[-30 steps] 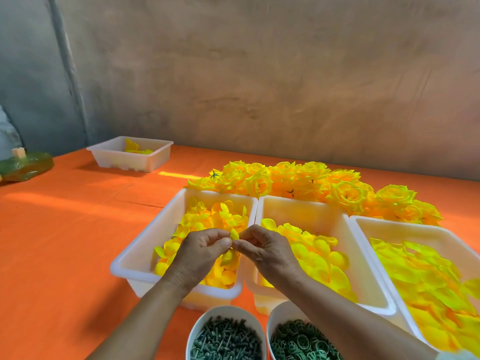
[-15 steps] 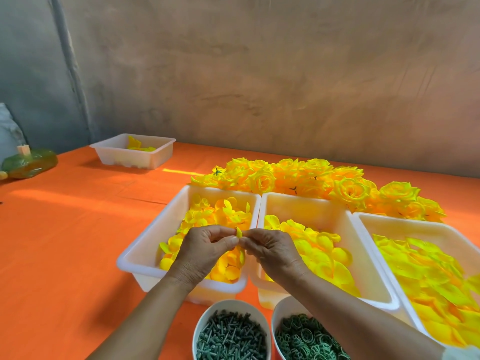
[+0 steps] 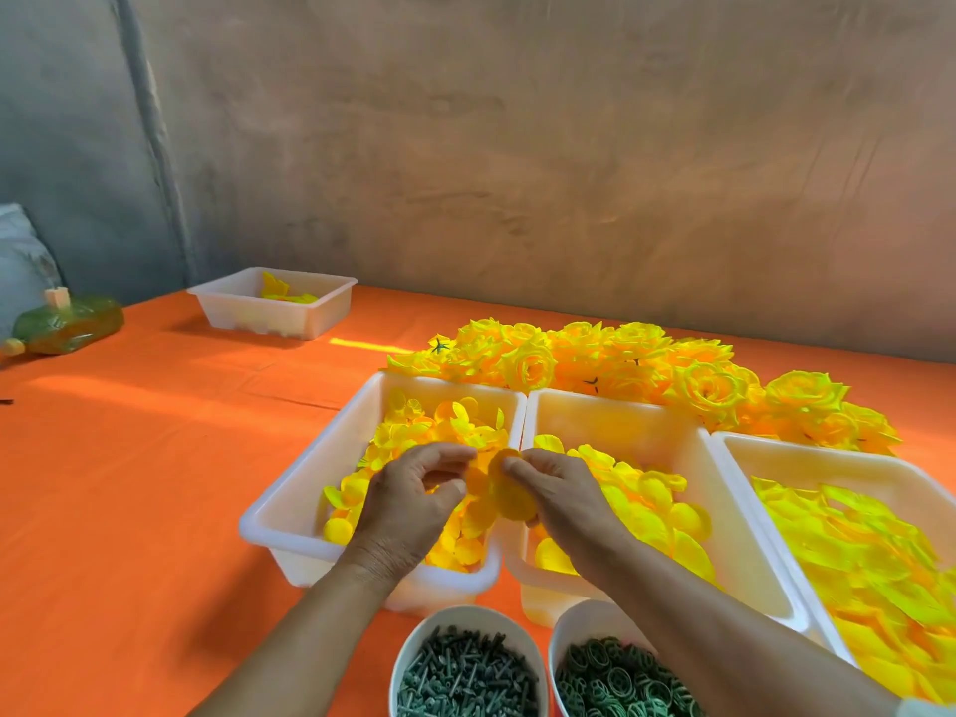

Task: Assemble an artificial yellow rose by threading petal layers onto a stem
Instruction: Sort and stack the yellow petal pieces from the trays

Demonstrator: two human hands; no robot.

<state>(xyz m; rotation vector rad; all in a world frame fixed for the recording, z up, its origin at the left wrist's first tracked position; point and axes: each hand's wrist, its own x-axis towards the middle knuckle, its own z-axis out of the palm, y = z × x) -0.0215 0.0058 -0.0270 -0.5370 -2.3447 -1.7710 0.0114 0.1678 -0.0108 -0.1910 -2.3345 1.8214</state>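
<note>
My left hand and my right hand meet over the divide between two white trays. Together they pinch a yellow petal layer, which hangs spread between the fingertips; no stem shows in the fingers. The left tray holds small yellow petals, the middle tray larger ones, and the right tray the largest. A bowl of green stems and a bowl of green rings stand below my wrists. Finished yellow roses lie heaped behind the trays.
The orange table stretches away to the left. A small white tray with a few petals sits at the back left. A green bottle lies at the far left edge. A grey wall runs close behind.
The petal piece between my fingertips was a small folded bit; now a wider petal layer is spread out between both hands. Hands stay over the tray divide.
</note>
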